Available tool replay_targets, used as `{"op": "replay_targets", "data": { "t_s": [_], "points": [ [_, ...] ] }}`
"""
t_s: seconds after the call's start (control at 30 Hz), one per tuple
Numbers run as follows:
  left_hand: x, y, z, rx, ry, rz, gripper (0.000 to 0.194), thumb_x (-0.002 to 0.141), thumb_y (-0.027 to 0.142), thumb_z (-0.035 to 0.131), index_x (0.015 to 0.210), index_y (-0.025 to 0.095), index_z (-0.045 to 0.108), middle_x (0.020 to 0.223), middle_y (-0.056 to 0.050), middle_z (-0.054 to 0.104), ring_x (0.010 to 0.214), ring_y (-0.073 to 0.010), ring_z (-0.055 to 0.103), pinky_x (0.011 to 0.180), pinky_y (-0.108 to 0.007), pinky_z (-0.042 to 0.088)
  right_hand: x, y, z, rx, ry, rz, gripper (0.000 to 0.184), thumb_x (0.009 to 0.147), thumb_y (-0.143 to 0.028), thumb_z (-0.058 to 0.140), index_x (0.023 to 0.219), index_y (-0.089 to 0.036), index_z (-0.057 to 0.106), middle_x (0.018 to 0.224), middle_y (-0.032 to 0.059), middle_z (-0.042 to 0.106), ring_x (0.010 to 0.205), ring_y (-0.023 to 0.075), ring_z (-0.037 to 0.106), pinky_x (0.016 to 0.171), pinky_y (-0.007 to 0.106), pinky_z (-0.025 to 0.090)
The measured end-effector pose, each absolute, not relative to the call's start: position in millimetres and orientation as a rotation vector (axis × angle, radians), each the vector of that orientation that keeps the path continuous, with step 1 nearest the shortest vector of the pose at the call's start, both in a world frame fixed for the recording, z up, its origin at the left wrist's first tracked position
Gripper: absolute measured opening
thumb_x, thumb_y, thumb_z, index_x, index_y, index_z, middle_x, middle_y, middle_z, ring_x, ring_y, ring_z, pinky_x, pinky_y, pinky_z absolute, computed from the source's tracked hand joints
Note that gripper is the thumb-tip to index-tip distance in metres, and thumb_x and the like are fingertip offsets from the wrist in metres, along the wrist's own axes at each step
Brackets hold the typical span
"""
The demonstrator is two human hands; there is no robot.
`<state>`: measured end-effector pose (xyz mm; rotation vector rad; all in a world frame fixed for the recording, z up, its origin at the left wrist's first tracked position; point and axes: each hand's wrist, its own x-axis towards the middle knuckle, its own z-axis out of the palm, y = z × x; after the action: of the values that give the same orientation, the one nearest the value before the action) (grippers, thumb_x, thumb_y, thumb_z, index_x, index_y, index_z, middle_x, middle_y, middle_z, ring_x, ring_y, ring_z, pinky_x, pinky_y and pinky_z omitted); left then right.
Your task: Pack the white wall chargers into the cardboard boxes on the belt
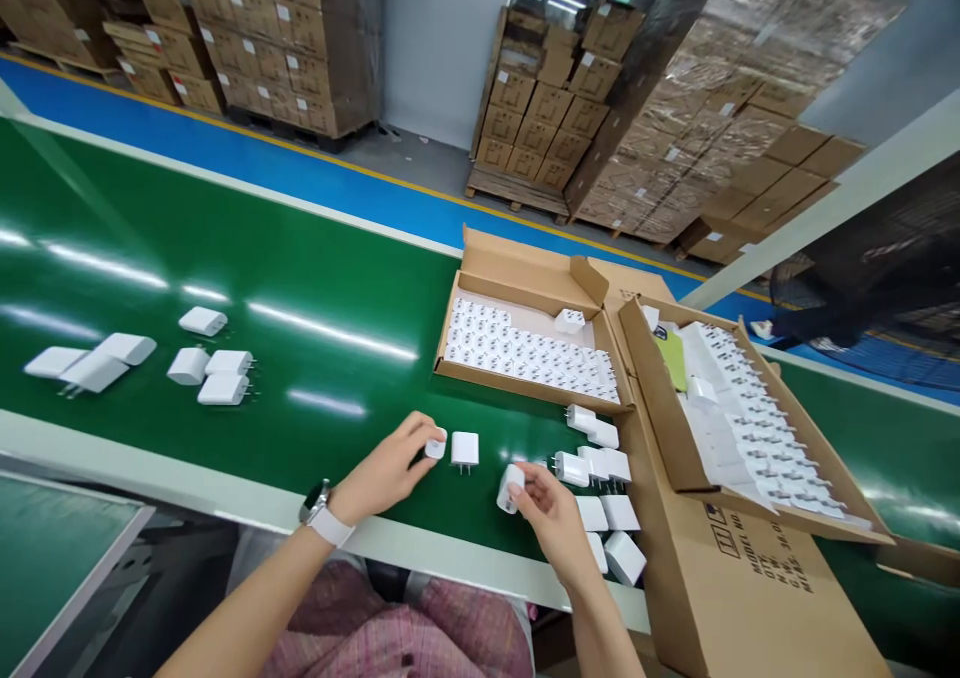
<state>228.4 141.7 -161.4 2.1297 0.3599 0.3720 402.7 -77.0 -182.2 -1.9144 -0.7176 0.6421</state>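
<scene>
The left hand (386,470) pinches one white USB charger (435,445) between its fingertips in a narrow grip, and the right hand (553,518) holds a second white charger (510,488) in the same narrow way. Between the two hands, one more charger (465,450) lies on the belt, with its prongs to the near side, and it touches neither hand. Just right of the hands are about nine loose chargers (592,513), and seven other chargers (187,365) lie well apart at the left. Two open cardboard cartons (517,268) stand at the far right, and they are filled with rows of chargers. The surface is a green conveyor belt (315,298). Beyond it are a blue floor (247,168) with a yellow line and pallets of stacked brown cartons (540,108).
</scene>
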Motion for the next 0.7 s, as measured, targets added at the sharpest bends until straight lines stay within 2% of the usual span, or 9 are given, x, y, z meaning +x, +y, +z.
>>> {"op": "replay_targets", "data": {
  "t_s": [0.07,0.13,0.2,0.27,0.37,0.43,0.53,0.7],
  "points": [
    [234,136,-159,2.178,0.300,0.355,0.033,0.095,0.015,0.050,0.124,0.025,0.062,0.128,-0.009,0.063,0.113,-0.0224,0.068,0.103,-0.038,0.057,399,-60,-184,-1.812,-0.632,0.684,0.052,0.090,-0.069,0.062,0.105,-0.022,0.076,0.086,0.0071,0.066,0.060,0.0192,0.056,0.057,0.036,0.050],
    [231,144,-156,2.283,0.331,0.402,0.041,0.093,0.015,0.052,0.132,0.025,0.060,0.138,-0.011,0.061,0.125,-0.0259,0.064,0.109,-0.042,0.054,399,-52,-183,-1.863,-0.642,0.578,0.052,0.093,-0.070,0.057,0.102,-0.022,0.077,0.099,0.0103,0.065,0.060,0.0180,0.055,0.055,0.036,0.050],
    [219,164,-153,2.436,0.538,0.512,0.048,0.093,0.018,0.053,0.140,0.024,0.057,0.148,-0.014,0.056,0.139,-0.0320,0.054,0.118,-0.051,0.047,402,-52,-179,-1.967,-0.744,0.463,0.046,0.094,-0.062,0.057,0.115,-0.024,0.075,0.116,0.0127,0.064,0.068,0.0193,0.059,0.060,0.037,0.054],
    [198,193,-151,2.560,0.919,0.596,0.052,0.091,0.017,0.052,0.143,0.018,0.057,0.154,-0.019,0.052,0.147,-0.0391,0.044,0.121,-0.060,0.040,404,-57,-174,-2.066,-0.912,0.450,0.047,0.092,-0.051,0.061,0.133,-0.029,0.067,0.129,0.0114,0.063,0.079,0.0214,0.063,0.069,0.039,0.058],
    [156,233,-151,2.618,1.461,0.392,0.057,0.086,0.011,0.050,0.142,0.012,0.059,0.156,-0.024,0.049,0.147,-0.0501,0.040,0.112,-0.072,0.043,403,-64,-169,-2.136,-1.099,0.469,0.048,0.091,-0.035,0.057,0.138,-0.030,0.062,0.132,0.0085,0.065,0.097,0.0253,0.068,0.084,0.043,0.059],
    [133,251,-153,2.626,1.526,0.177,0.052,0.085,0.008,0.048,0.133,0.014,0.067,0.152,-0.021,0.055,0.142,-0.0485,0.047,0.108,-0.069,0.048,401,-65,-167,-2.126,-1.118,0.418,0.041,0.091,-0.032,0.055,0.131,-0.027,0.064,0.127,0.0100,0.067,0.101,0.0275,0.069,0.085,0.043,0.059],
    [116,264,-156,2.685,1.450,0.015,0.055,0.082,0.004,0.045,0.130,0.016,0.069,0.152,-0.017,0.057,0.137,-0.0438,0.053,0.104,-0.060,0.054,398,-61,-162,-2.076,-1.160,0.380,0.033,0.091,-0.034,0.059,0.123,-0.027,0.063,0.126,0.0116,0.067,0.096,0.0278,0.069,0.077,0.041,0.058],
    [120,270,-158,2.766,1.430,0.001,0.055,0.078,0.005,0.047,0.129,0.009,0.068,0.144,-0.027,0.055,0.131,-0.0435,0.056,0.107,-0.054,0.051,398,-36,-149,-2.168,-1.332,0.412,0.026,0.089,-0.020,0.056,0.114,-0.026,0.062,0.121,0.0094,0.069,0.095,0.0265,0.070,0.077,0.038,0.055]
  ]
}}
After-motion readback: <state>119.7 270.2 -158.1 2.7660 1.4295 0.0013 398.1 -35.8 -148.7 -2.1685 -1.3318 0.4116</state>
